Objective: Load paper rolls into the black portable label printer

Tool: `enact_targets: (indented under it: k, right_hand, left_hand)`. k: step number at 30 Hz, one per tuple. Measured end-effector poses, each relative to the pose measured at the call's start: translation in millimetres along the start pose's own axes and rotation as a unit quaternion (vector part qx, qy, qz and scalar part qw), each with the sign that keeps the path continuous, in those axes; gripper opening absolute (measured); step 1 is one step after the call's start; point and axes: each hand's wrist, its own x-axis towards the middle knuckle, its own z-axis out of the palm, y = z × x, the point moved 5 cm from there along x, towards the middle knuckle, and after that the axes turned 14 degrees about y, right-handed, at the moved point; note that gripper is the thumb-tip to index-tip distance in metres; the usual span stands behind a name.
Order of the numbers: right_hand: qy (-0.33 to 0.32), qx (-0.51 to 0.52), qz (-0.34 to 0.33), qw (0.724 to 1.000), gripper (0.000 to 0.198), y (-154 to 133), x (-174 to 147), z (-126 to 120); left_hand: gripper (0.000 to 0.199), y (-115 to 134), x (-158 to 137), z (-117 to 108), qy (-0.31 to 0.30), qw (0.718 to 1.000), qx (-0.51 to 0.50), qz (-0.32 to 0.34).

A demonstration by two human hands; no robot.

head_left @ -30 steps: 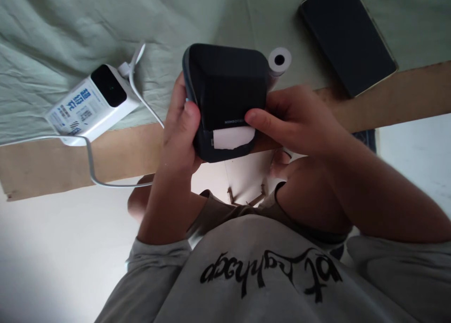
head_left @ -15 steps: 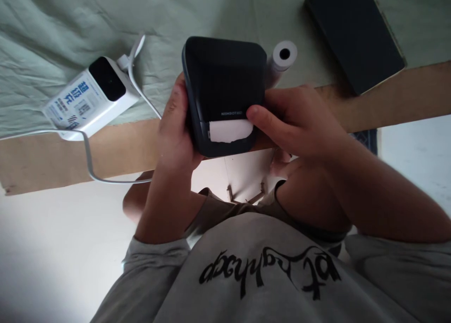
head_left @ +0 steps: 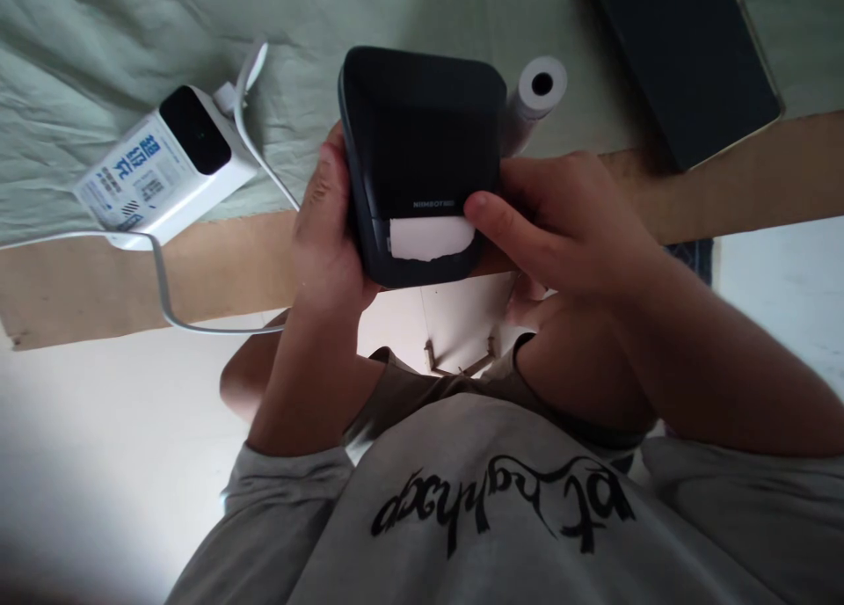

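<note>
A black label printer (head_left: 422,134) marked NIIMBOT is held up over the table's front edge between both hands. From its front slot sticks a short strip of white paper (head_left: 432,238) with a torn lower edge. My left hand (head_left: 326,222) is closed around the printer's left side, fingers hidden beneath it. My right hand (head_left: 560,218) grips the right side, its thumb resting on the front face close to the paper's right end. Just behind the right hand stands a white paper roll (head_left: 537,95) with a dark core, partly hidden by the printer and hand.
On the green cloth (head_left: 422,7) to the left lies a white box-shaped device (head_left: 158,178) with a black end panel. Its white cable (head_left: 164,297) loops over the wooden table edge (head_left: 217,258). A dark flat tablet-like object (head_left: 686,69) lies at the upper right.
The view has shifted slightly, and the printer appears a little higher and larger in it. Both hands keep the same hold, with the right thumb still near the paper.
</note>
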Motion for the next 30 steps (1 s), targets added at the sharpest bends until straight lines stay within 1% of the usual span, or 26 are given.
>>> enact_targets:
  k: [2, 6, 7, 9, 11, 15, 19, 23, 25, 27, 28, 30]
  right_hand:
    - [0.001, 0.006, -0.001, 1.0, 0.052, 0, 0, 0]
    - [0.001, 0.003, -0.002, 1.0, 0.05, 1, 1, -1]
    - [-0.003, 0.0, -0.005, 1.0, 0.05, 1, 1, 0]
    - [-0.014, -0.002, -0.01, 1.0, 0.05, 2, 2, 0]
    - [-0.021, -0.002, -0.014, 1.0, 0.049, 2, 3, 0]
    - [-0.026, 0.009, -0.027, 0.999, 0.046, 2, 4, 1]
    - [-0.013, 0.003, -0.031, 0.999, 0.046, 2, 5, 1]
    - [-0.004, -0.011, -0.024, 1.0, 0.048, 4, 5, 1]
    - [0.007, 0.001, -0.017, 1.0, 0.048, 4, 4, -1]
    - [0.024, 0.031, -0.016, 0.999, 0.05, 2, 2, -4]
    - [0.043, 0.048, -0.025, 0.998, 0.052, 0, 1, -7]
    - [0.11, 0.078, -0.06, 0.989, 0.057, -6, -1, -16]
  left_hand:
    - [0.04, 2, -1, 2, 0.002, 1.0, 0.01, 0.007]
    - [0.042, 5, -4, 7, 0.032, 0.999, 0.028, -0.006]
    - [0.042, 7, -5, 8, 0.028, 0.999, 0.031, 0.002]
    - [0.036, 11, -4, 8, 0.011, 0.999, 0.026, 0.038]
    - [0.028, 12, -2, 4, 0.008, 0.998, 0.014, 0.066]
    - [0.023, 9, 2, -7, 0.043, 0.996, 0.017, 0.079]
    - [0.019, 10, 2, -8, 0.067, 0.993, 0.033, 0.087]
    - [0.024, 10, 4, 2, 0.022, 0.994, 0.023, 0.106]
    - [0.024, 10, 7, 3, 0.032, 0.993, 0.021, 0.113]
    - [0.021, 9, 8, 1, 0.054, 0.993, 0.025, 0.103]
    - [0.02, 8, 8, 0, 0.066, 0.993, 0.034, 0.092]
    - [0.02, 6, 8, -2, 0.088, 0.992, 0.056, 0.067]
